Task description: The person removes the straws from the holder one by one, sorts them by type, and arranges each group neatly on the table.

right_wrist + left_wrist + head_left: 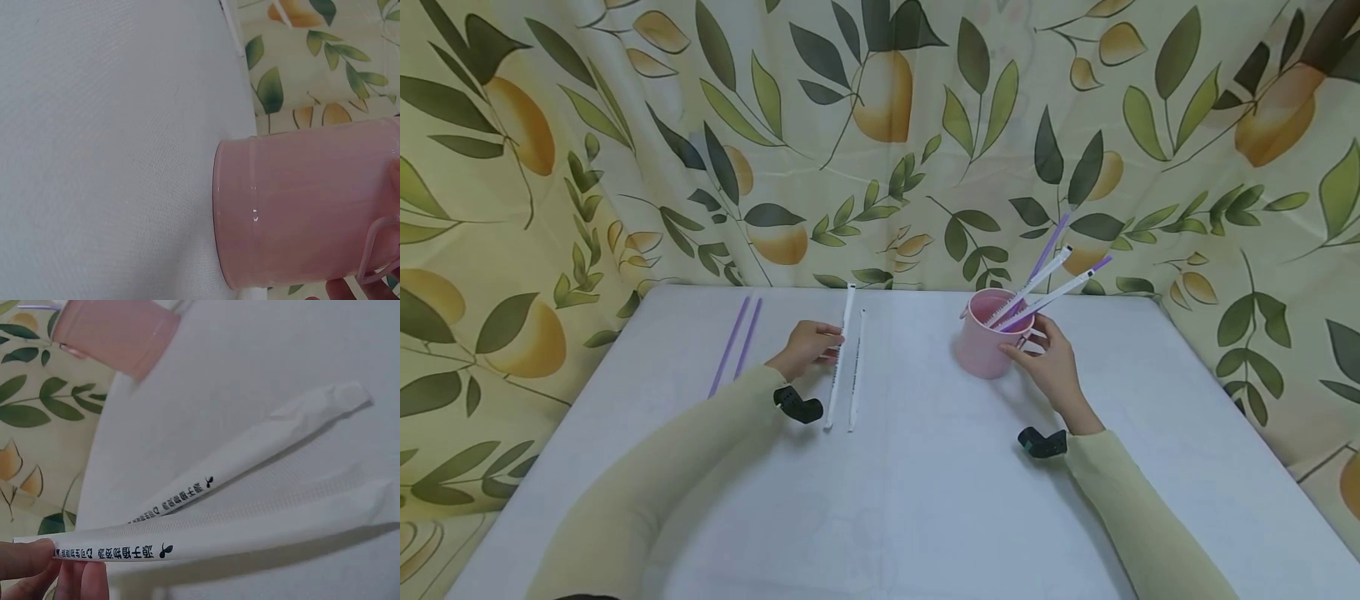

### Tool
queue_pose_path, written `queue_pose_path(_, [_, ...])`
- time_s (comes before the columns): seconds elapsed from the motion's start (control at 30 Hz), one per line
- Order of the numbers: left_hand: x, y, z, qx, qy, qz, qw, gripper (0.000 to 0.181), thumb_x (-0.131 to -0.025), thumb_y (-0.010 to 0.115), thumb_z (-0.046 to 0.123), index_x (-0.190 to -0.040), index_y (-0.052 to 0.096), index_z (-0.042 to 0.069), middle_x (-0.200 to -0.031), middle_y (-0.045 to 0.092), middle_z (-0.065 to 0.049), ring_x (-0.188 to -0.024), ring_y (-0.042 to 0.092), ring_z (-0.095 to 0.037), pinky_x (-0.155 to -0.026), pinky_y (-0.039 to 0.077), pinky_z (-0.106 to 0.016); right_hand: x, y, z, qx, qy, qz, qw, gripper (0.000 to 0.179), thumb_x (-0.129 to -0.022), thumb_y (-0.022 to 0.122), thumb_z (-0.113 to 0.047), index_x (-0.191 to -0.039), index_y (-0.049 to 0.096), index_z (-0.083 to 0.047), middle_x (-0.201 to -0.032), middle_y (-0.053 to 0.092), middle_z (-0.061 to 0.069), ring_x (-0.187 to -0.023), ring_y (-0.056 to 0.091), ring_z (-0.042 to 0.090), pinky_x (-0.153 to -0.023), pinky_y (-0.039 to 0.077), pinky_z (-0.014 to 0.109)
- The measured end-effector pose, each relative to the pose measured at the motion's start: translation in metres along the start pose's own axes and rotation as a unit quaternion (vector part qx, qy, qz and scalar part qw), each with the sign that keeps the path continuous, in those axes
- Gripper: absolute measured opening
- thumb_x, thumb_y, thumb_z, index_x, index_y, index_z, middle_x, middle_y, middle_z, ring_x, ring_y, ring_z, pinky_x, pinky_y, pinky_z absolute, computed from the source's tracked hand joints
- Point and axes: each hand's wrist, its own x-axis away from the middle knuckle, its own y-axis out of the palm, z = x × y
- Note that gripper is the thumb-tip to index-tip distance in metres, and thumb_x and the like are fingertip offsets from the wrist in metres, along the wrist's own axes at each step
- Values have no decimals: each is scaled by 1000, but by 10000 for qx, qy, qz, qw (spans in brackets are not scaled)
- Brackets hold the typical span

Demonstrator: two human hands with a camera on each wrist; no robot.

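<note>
My left hand [805,350] pinches a straw in a white paper wrapper [838,371] between thumb and fingers, near its printed end in the left wrist view. A shadow falls on the table beside this straw. Just right of it, a second wrapped straw [857,371] lies on the white cloth. On the right, my right hand [1051,367] grips a pink bucket-shaped cup [981,354] at its handle side, thumb on the wall. Wrapped straws [1060,287] and purple straws [1051,248] lean out of the cup's top, their lower ends hidden inside.
Two bare purple straws [748,335] lie left of my left hand, partly behind the sleeve. A white cloth covers the table [895,500]. Behind its far edge hangs a leaf-and-fruit patterned curtain [895,208].
</note>
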Motion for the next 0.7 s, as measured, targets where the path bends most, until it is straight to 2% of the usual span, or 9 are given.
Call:
queue_pose_path(0.3, [-3,6,-13,-125,-172,229,9995,27,-89,62,7,-115,62,-1,-77,56,-4,-60,53,-9,-50,49,-16,0,-1,0,2,61,-17,10000,76,-85,69,-29,-144,28,-3,-145,37,21,-127,44,38,-100,44,50])
queue_pose_path(0.5, [-9,11,-19,-101,-181,314,9993,25,-88,64,6,-112,64,0,-73,55,-3,-57,52,-8,-48,48,-15,0,-1,0,-10,35,-31,10000,76,-85,69,-29,-144,28,-4,-144,38,21,-127,44,38,-100,44,50])
queue_pose_path(0.7, [-11,17,-19,-229,15,430,9988,23,-87,64,5,-109,64,-2,-70,56,-3,-56,53,-7,-48,48,-14,0,-1,0,-2,21,-32,10000,77,-85,69,-29,-144,29,-4,-144,38,21,-126,44,38,-100,45,50])
